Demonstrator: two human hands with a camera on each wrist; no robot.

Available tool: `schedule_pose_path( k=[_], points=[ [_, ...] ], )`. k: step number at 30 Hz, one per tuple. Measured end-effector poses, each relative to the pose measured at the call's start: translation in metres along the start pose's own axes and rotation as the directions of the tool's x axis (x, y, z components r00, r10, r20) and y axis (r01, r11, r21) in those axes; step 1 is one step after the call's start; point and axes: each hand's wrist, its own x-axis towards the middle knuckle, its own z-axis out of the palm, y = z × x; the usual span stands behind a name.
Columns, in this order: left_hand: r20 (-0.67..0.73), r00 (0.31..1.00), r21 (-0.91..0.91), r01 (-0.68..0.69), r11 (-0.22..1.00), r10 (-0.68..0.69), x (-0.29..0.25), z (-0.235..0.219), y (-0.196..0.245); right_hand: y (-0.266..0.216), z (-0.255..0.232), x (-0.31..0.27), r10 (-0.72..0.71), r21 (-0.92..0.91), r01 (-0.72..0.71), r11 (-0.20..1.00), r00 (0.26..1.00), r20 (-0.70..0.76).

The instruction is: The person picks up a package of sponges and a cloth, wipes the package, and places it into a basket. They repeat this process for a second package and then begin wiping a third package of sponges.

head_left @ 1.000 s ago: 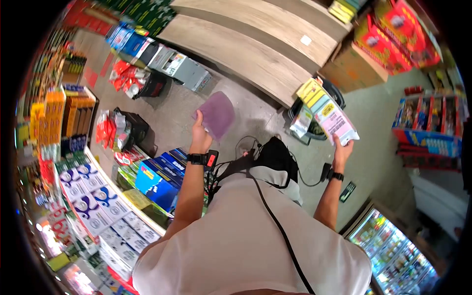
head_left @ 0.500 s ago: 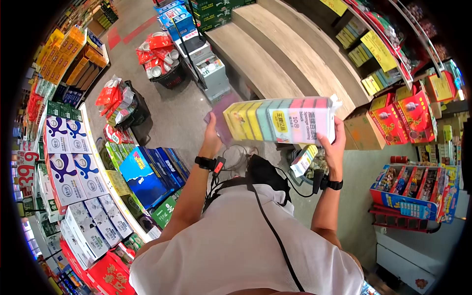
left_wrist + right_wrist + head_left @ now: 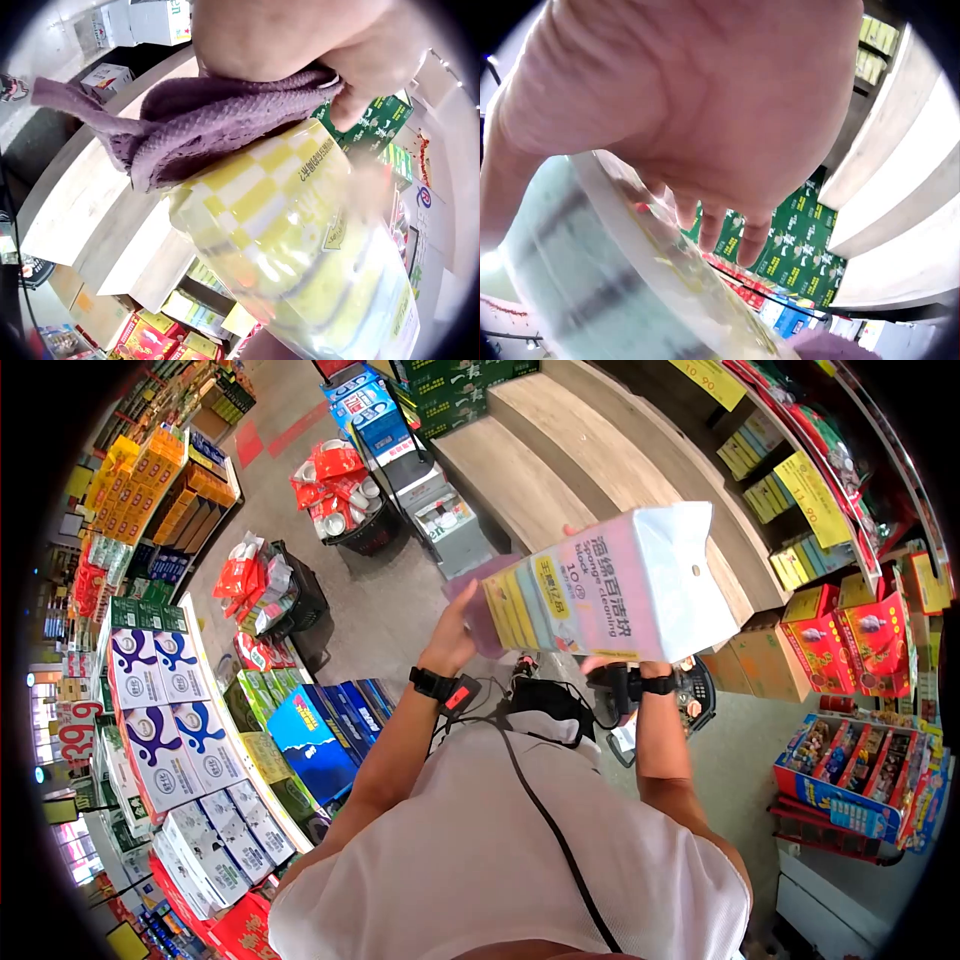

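Observation:
A clear plastic pack of sponges [image 3: 600, 595], with yellow, blue-green and pink layers, is held up in front of the body. My right hand [image 3: 705, 105] grips it from underneath, thumb on the near side and fingers along the far side; in the head view the pack covers most of that hand. A folded purple cloth [image 3: 225, 124] is held in my left hand [image 3: 450, 635], its fingers bent over the fabric. The cloth lies against the yellow end of the pack [image 3: 262, 202].
Curved wooden shelf steps [image 3: 530, 470] rise ahead. Black baskets [image 3: 300, 595] with red packages stand on the floor to the left. Stacked white boxes [image 3: 175, 745] fill the left display. Red boxes [image 3: 870, 630] and a candy rack [image 3: 850, 770] are on the right.
The right hand has raised the sponge pack from low on the right to in front of the body, then tilted it. The cloth, earlier apart, is now against the pack's end. The head view has turned.

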Motion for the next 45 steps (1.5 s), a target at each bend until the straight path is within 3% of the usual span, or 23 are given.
schedule_pose_path(
  k=[6,7,8,9,11,12,16,17,18,19,20,21,22,23,25,27,29,30,32,40,42,44,45],
  points=[
    [-0.021,0.988,0.113,0.155,0.981,-0.154,0.065,0.049,0.024,0.049,0.057,0.056,0.207,0.628,-0.08,0.774,0.969,-0.132],
    [-0.024,0.985,0.12,0.173,0.978,-0.171,0.077,0.053,0.025,0.024,0.05,0.071,0.092,0.301,-0.105,0.948,0.994,0.057],
    [-0.011,0.982,0.154,0.188,0.97,-0.189,0.09,0.057,0.026,-0.001,0.041,0.087,0.053,-0.064,-0.037,0.997,0.96,0.275],
    [0.005,0.978,0.186,0.204,0.961,-0.208,0.101,0.061,0.025,0.002,0.048,0.092,0.064,-0.067,-0.048,0.997,0.964,0.259],
    [0.027,0.978,0.232,0.195,0.953,-0.207,0.114,0.088,0.021,0.012,0.063,0.102,-0.018,0.419,0.093,0.903,0.984,-0.178],
    [0.045,0.982,0.273,0.165,0.948,-0.183,0.121,0.098,0.02,0.013,0.06,0.106,-0.011,0.411,0.09,0.907,0.982,-0.191],
    [0.112,0.943,0.294,0.27,0.917,-0.314,0.152,0.098,0.025,-0.034,0.052,0.126,0.131,0.252,-0.096,0.963,0.984,-0.124],
    [0.067,0.94,0.389,0.284,0.876,-0.335,0.158,0.098,0.027,-0.062,0.051,0.141,0.161,-0.124,-0.166,0.978,0.986,-0.049],
    [0.022,0.935,0.48,0.3,0.824,-0.354,0.161,0.098,0.029,-0.074,0.051,0.15,0.225,-0.485,-0.192,0.853,0.974,0.011],
    [0.007,0.942,0.486,0.29,0.824,-0.336,0.149,0.119,0.04,0.0,0.054,0.146,-0.056,-0.337,0.017,0.941,0.993,-0.106],
    [0.418,0.887,0.853,-0.307,0.422,-0.199,0.133,0.121,0.057,-0.006,0.052,0.148,-0.087,-0.346,0.011,0.938,0.975,-0.206],
    [0.544,0.82,0.823,-0.479,0.304,-0.18,0.133,0.115,0.067,-0.031,0.053,0.159,-0.254,-0.379,0.154,0.913,0.939,-0.232],
    [0.574,0.793,0.801,-0.492,0.341,-0.204,0.136,0.112,0.076,-0.051,0.058,0.169,-0.412,-0.419,0.286,0.862,0.876,-0.251],
    [0.576,0.777,0.773,-0.417,0.479,-0.254,0.143,0.106,0.085,-0.048,0.06,0.171,-0.402,-0.435,0.258,0.862,0.872,-0.278],
    [0.551,0.732,0.525,0.07,0.848,-0.402,0.165,0.086,0.095,-0.037,0.06,0.168,-0.278,-0.69,0.156,0.706,0.958,-0.067],
    [0.625,0.592,0.169,0.534,0.829,-0.509,0.18,0.069,0.11,-0.029,0.069,0.156,-0.198,-0.693,0.038,0.72,0.968,-0.153],
    [0.645,0.503,0.095,0.694,0.714,-0.575,0.19,0.063,0.134,-0.025,0.074,0.138,-0.106,-0.731,-0.072,0.678,0.975,-0.194],
    [0.494,0.578,0.333,0.564,0.756,-0.649,0.198,0.063,0.14,-0.024,0.074,0.128,-0.099,-0.738,-0.108,0.666,0.968,-0.231],
    [0.199,0.613,0.295,0.707,0.643,-0.765,0.193,0.083,0.166,-0.024,0.08,0.1,0.022,-0.798,-0.237,0.555,0.962,-0.27],
    [0.378,0.429,0.365,0.746,0.557,-0.821,0.194,0.091,0.196,-0.06,0.135,0.039,0.036,-0.766,-0.503,0.401,0.844,-0.535],
    [0.395,0.473,0.361,0.708,0.607,-0.787,0.189,0.101,0.187,-0.067,0.156,0.04,0.005,-0.732,-0.526,0.433,0.813,-0.582],
    [0.436,0.422,0.396,0.703,0.59,-0.795,0.179,0.11,0.172,-0.069,0.181,0.049,-0.016,-0.679,-0.569,0.464,0.761,-0.648],
    [0.447,0.407,0.458,0.661,0.595,-0.796,0.174,0.113,0.16,-0.068,0.192,0.052,-0.025,-0.589,-0.569,0.574,0.706,-0.708]
  ],
)
